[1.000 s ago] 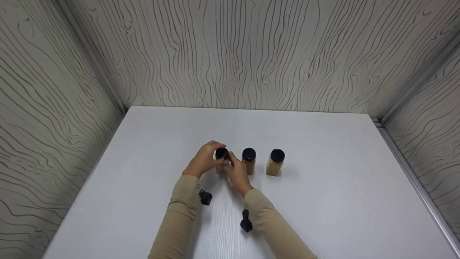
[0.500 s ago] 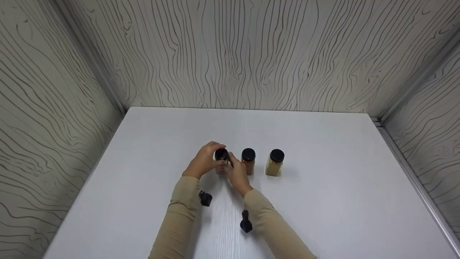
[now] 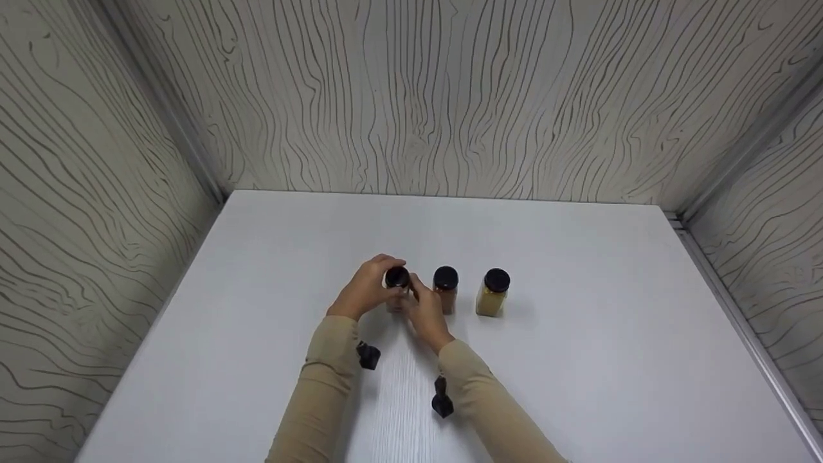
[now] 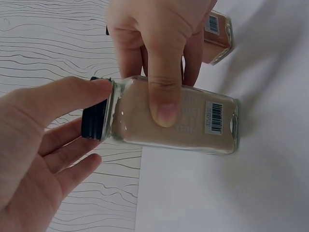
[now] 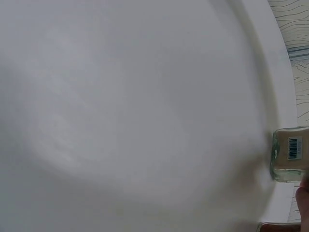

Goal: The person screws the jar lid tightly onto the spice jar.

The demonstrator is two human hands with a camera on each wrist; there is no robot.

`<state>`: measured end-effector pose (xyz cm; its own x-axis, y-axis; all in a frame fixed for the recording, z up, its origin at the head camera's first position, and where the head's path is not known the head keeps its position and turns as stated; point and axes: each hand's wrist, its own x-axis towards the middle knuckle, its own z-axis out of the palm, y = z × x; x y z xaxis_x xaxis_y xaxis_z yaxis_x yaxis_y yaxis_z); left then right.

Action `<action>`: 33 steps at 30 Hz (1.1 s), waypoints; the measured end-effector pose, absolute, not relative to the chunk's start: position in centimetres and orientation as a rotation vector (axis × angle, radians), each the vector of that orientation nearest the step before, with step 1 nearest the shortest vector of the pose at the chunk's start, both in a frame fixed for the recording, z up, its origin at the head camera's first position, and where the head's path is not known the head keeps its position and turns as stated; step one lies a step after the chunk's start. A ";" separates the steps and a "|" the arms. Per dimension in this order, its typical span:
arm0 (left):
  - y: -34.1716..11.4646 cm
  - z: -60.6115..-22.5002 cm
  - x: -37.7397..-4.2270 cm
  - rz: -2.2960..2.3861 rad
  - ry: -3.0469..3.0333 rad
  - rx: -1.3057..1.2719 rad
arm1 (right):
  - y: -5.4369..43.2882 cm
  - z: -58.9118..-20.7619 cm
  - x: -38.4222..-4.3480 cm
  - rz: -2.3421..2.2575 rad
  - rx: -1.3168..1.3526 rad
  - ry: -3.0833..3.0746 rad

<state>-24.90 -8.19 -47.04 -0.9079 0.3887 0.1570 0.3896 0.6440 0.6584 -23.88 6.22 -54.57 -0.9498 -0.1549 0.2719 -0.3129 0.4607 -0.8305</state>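
Observation:
A square glass spice jar (image 4: pixel 140 116) of beige powder stands between my two hands. Its black lid (image 4: pixel 94 118) is between the thumb and fingers of my left hand (image 3: pixel 366 286). In the left wrist view, that thumb lies across the lid's edge at the jar's neck. My right hand (image 3: pixel 425 312) grips the glass body lower down, thumb flat on the front and fingers behind it. A barcode label shows near the jar's base. Only the lower end of the jar (image 5: pixel 289 154) and a bit of the right hand (image 5: pixel 303 198) appear in the right wrist view.
Just right of my right hand stands a jar of reddish-brown powder (image 3: pixel 448 302) with a black lid. Farther right is a jar of yellow powder (image 3: pixel 491 302), also black-lidded. The white table (image 3: pixel 598 334) meets wood-grain patterned panels (image 3: pixel 411 96) at its back and sides.

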 end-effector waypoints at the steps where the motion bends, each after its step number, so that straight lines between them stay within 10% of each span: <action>1: -8.2 -47.0 -24.9 -1.146 -2.851 -0.676 | 6.2 -54.6 -23.9 1.484 0.419 -2.545; 33: -8.1 -47.3 -25.0 -1.090 -2.849 -0.617 | 6.4 -54.4 -24.0 1.501 0.458 -2.558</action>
<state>-24.96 -8.12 -47.27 -0.9211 0.3525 0.1656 0.3730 0.6760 0.6355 -24.02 6.44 -54.40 -0.9438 -0.1884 0.2716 -0.3290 0.4557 -0.8271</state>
